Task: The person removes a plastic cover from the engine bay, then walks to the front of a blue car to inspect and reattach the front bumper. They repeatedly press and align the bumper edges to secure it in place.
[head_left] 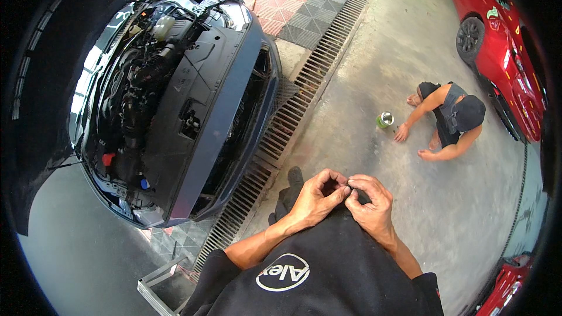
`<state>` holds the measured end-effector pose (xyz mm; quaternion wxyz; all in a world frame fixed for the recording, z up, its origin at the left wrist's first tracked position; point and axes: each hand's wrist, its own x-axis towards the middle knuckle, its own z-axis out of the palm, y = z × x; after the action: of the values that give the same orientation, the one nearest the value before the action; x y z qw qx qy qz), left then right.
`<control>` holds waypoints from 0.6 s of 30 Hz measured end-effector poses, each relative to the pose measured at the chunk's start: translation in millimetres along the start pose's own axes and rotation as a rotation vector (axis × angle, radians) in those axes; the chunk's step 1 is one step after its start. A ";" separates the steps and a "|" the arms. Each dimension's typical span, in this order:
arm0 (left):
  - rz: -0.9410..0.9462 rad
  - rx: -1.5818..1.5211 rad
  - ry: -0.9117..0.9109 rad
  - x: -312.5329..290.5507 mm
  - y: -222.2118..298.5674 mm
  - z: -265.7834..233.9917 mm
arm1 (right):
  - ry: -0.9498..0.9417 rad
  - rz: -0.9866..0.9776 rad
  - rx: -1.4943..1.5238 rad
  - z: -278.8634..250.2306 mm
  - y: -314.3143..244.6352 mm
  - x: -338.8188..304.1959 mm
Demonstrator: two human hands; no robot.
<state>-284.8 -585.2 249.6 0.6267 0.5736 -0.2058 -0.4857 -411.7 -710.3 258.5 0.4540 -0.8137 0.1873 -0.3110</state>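
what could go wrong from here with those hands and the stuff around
If the left hand and right hand pinch something small, which I can't make out, it might drop, perhaps into the slotted drain. The green can might get knocked by the crouching person reaching near it.

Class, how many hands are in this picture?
4: the wearer's left hand and right hand together at lower centre; at right, the crouching person's hand nearer the can and the other hand.
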 end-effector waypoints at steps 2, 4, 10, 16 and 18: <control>0.015 0.040 -0.009 -0.5 0.5 -1.6 | -0.013 -0.038 0.003 -0.3 7.5 -4.4; 0.023 0.132 -0.022 -2.2 3.8 -4.2 | -0.027 -0.059 -0.011 -0.3 9.3 -6.8; 0.058 0.090 0.035 0.1 0.0 -10.6 | -0.048 0.011 -0.012 5.6 -10.4 2.7; 0.004 0.084 -0.033 4.0 -3.2 -16.2 | -0.040 0.163 0.109 6.5 -6.9 -2.5; -0.007 0.044 -0.047 4.2 -4.5 -12.3 | -0.021 0.257 0.187 7.1 -2.0 -8.5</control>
<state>-274.6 -581.8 241.1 0.6071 0.5764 -0.2293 -0.4966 -413.1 -699.8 254.6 0.5659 -0.7403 0.2551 -0.2580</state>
